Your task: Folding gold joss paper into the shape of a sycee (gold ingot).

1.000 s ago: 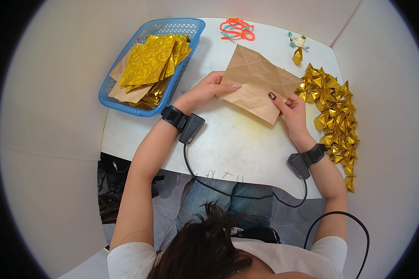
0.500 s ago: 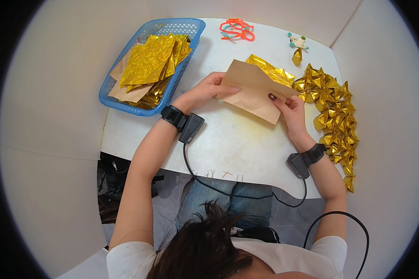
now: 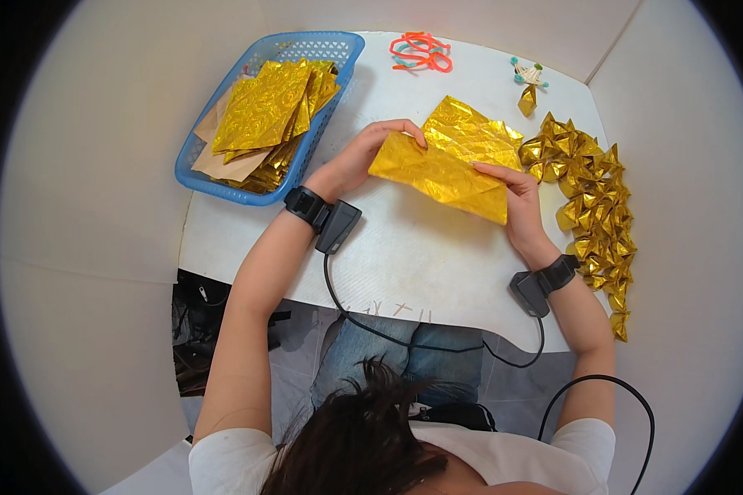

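Above the table I hold a piece of gold foil paper (image 3: 446,179) with both hands, its shiny face showing as a long, slanting band. My left hand (image 3: 376,153) grips its far left edge, fingers bent over the top and the thumb hidden behind it. At the right end my right hand (image 3: 516,194) pinches it, with a finger lying along the upper edge. Just beyond lies another gold foil sheet (image 3: 475,136), crinkled and partly covered by the held piece.
A blue plastic basket (image 3: 191,183) full of gold and brown paper sheets stands at the left. Folded gold foil pieces (image 3: 598,198) are heaped along the right edge. Orange and teal pipe cleaners (image 3: 421,54) and a small gold-and-white ornament (image 3: 527,91) lie at the back.
The held paper showed its plain brown face before; now its gold face is up. My left fingers have shifted to its far edge, and more of the sheet behind is visible.
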Demonstrator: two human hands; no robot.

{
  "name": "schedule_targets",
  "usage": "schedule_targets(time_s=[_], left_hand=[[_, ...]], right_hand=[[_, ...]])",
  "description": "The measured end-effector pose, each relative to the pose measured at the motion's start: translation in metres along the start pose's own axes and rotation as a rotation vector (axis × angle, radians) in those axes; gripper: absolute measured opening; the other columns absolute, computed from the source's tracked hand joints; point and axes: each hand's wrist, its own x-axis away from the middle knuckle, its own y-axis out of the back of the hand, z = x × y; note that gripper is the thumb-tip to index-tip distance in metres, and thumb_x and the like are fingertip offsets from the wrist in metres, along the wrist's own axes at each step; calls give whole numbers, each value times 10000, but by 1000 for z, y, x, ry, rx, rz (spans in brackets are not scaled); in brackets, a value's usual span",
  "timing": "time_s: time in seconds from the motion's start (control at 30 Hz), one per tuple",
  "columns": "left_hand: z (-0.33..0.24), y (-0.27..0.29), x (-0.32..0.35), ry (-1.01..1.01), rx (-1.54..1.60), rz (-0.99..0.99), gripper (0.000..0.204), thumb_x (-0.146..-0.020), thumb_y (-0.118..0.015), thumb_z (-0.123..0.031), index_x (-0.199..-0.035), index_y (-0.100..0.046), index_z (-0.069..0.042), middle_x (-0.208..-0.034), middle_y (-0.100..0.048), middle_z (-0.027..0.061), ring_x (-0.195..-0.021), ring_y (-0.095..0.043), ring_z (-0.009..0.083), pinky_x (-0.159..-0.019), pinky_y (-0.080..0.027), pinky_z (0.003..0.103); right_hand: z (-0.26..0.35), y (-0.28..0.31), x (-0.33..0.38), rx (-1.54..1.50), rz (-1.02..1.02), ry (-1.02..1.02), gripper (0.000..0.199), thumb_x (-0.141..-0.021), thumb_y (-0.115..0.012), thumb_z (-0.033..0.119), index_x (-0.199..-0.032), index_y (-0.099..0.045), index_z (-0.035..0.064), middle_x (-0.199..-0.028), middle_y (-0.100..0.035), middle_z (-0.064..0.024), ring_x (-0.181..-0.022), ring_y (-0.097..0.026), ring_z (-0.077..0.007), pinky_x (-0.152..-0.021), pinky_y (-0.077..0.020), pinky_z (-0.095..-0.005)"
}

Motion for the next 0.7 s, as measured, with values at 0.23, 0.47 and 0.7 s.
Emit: schedule_targets(time_s=[0.23, 0.47, 0.7], left_hand=[[3, 7, 2, -29, 34, -18, 320, -950, -360, -246, -1095, -561, -45, -1093, -583, 61, -1007, -582, 134, -847, -488, 273], [-7, -13, 1, 57, -24, -175, 319, -937, -407, -251, -1153, -516, -44, -1084, -589, 60, -973, -600, 129, -821, -502, 281], [5, 6, -3, -11, 70, -40, 235, -942, -405, -198, -1062, -532, -40, -1056, -594, 72, -988, -604, 129, -858, -499, 276]], right_hand=[[4, -9, -2, 63, 27, 6, 317, -897, -450, 27, -1148, -644, 51, -1048, -655, -25, -820, -567, -50, -708, -437, -185], [-7, -2, -3, 70, -105, -109, 342, -895, -433, 18, -1176, -621, 72, -1085, -629, -11, -759, -521, -28, -641, -409, -178], [5, -10, -3, -5, 18, 28, 303, -909, -452, 22, -1169, -607, 21, -1156, -603, -49, -959, -587, -101, -834, -469, -227]])
